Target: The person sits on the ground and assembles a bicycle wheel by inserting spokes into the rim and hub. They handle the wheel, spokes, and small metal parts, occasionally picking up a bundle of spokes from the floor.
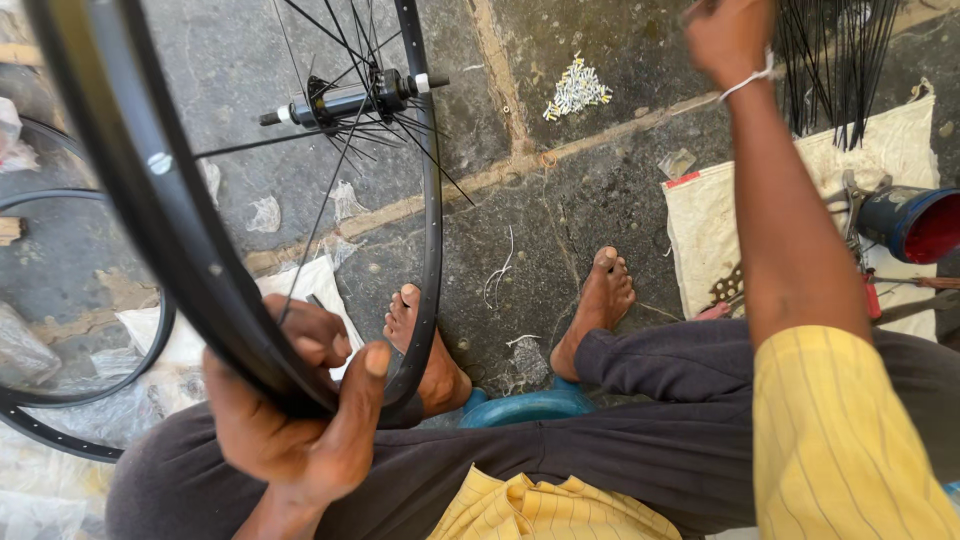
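A grey, cracked stone floor (560, 210) with sandy mortar joints lies in bright daylight. A worn white cloth sack (710, 230) is spread flat; crumpled clear plastic scraps (262, 212) lie scattered nearby.

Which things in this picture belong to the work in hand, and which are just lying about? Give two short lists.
In use:
- black wheel rim, gripped by the left hand
- hub with its fitted spokes
- bundle of loose spokes beside the raised right hand

Lying about:
- blue can
- plastic scraps
- second rim on the floor
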